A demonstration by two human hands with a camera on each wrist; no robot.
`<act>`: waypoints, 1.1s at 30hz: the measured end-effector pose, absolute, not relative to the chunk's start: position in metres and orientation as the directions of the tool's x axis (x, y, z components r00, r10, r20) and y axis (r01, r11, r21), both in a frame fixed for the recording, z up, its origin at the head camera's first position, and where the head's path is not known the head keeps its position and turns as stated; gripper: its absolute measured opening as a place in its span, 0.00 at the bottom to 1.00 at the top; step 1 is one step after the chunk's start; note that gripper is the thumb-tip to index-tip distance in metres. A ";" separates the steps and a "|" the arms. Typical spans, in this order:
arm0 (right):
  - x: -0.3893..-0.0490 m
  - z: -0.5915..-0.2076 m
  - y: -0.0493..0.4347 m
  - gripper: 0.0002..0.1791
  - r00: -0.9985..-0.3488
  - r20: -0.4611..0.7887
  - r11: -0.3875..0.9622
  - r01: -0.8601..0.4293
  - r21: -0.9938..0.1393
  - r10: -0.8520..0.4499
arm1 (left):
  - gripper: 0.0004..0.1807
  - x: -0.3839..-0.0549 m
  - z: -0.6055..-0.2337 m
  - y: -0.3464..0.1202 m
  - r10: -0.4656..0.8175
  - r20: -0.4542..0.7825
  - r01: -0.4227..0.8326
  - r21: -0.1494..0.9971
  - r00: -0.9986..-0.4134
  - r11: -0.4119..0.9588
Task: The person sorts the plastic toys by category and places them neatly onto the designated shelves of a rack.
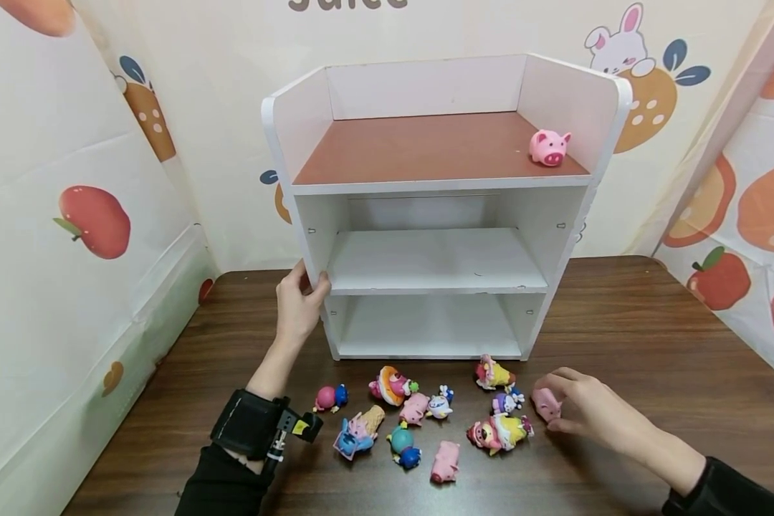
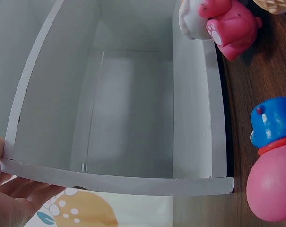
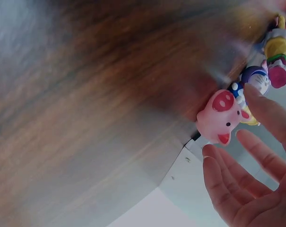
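Observation:
My left hand (image 1: 299, 304) holds the left side panel of a small white shelf unit (image 1: 438, 290), the thumb at its front edge and the fingers behind on the outer face. In the left wrist view the hand (image 2: 15, 198) pinches that same panel. At the right, my right hand (image 1: 583, 408) reaches around a pink pig figure (image 1: 547, 405) on the table. The right wrist view has the pig (image 3: 221, 118) lying just beyond the spread thumb and fingertips. Another pink pig (image 1: 550, 147) stands on the unit's brown top, at the right end.
Several small figures lie before the shelf unit, among them a pink pig (image 1: 445, 461), a teal and blue figure (image 1: 404, 444), a pink and blue figure (image 1: 330, 398) and a figure with an ice-cream cone (image 1: 359, 431). Printed sheets line the wall behind and both sides.

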State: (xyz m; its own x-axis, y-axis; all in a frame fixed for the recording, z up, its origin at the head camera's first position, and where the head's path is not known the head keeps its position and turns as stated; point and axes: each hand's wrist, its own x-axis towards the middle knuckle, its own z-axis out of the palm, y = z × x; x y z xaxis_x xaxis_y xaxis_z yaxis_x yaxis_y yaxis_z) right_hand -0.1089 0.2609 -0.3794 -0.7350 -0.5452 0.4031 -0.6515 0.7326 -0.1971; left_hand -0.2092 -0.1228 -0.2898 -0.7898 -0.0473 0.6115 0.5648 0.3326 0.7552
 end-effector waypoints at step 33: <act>-0.104 -0.345 0.247 0.24 -0.692 0.392 0.679 -0.707 -0.198 -0.606 | 0.17 -0.206 -0.290 -0.124 -0.045 0.601 0.556 0.763 -0.798 0.330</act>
